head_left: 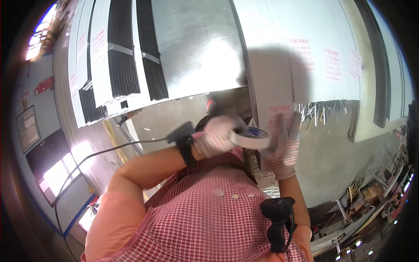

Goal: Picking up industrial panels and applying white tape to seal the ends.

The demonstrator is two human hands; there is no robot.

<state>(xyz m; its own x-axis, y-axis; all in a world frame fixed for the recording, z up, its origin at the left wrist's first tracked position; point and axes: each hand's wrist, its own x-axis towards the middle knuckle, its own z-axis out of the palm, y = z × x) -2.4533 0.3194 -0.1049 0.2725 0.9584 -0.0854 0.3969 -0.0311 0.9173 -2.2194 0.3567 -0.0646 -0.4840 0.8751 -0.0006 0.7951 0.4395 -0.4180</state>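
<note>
Left hand pinching the white tape roll by its nine-o'clock edge, likely light, firm, best gripped there; right hand at three o'clock, fingers loosely spread!

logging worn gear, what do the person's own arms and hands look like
The left hand and right hand wear pale gloves with reddish stripes. On the left, a black wrist strap sits by a dark box with a thin cable. The short sleeves are salmon-orange.

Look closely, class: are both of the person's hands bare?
No: pale, striped gloves cover both the left hand and the right hand.
</note>
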